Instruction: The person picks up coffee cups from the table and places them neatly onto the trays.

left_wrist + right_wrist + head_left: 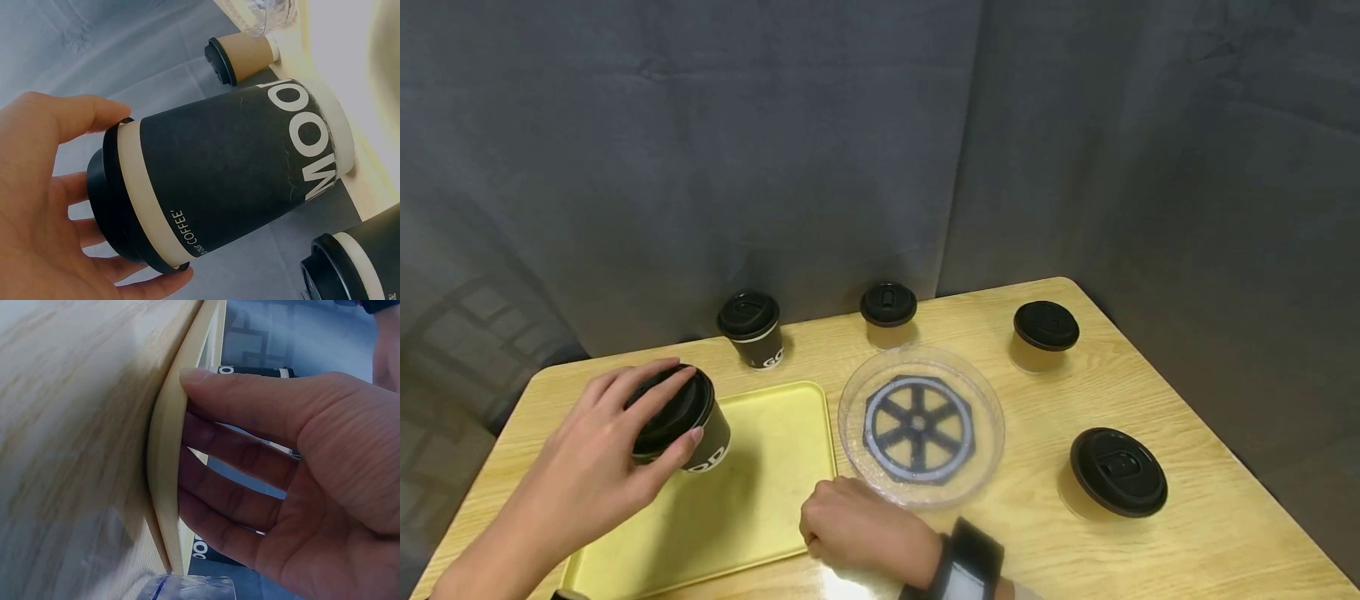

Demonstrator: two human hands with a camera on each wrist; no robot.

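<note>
1. The right hand [861, 521], one black wristband [976, 554] behind it, grips the rim of one tray [782, 500] near its corner, fingers curled
2. That tray is yellow, smooth and rectangular, with rounded corners and a low raised edge
3. The left hand [598, 450] curls fingers and thumb around the round black lid [677, 408] of one black cup [212, 169], tapered, white-lettered, pale-banded; it is over the tray, but whether its base touches I cannot tell
4. Just beyond the right hand, one clear round dish [997, 417] shows a dark six-spoked shape [917, 423] with a pale ring
5. Three lidded brown cups: a near one [1075, 496] right of the right hand, a farther one [1033, 357] beyond that, a back one [891, 335] beyond the dish
6. Beyond the left hand, one second black cup [760, 346], lidded, making five cups
7. Under everything, one wood-grained table [1225, 533]; farthest from both hands, creased grey cloth [775, 150]
</note>
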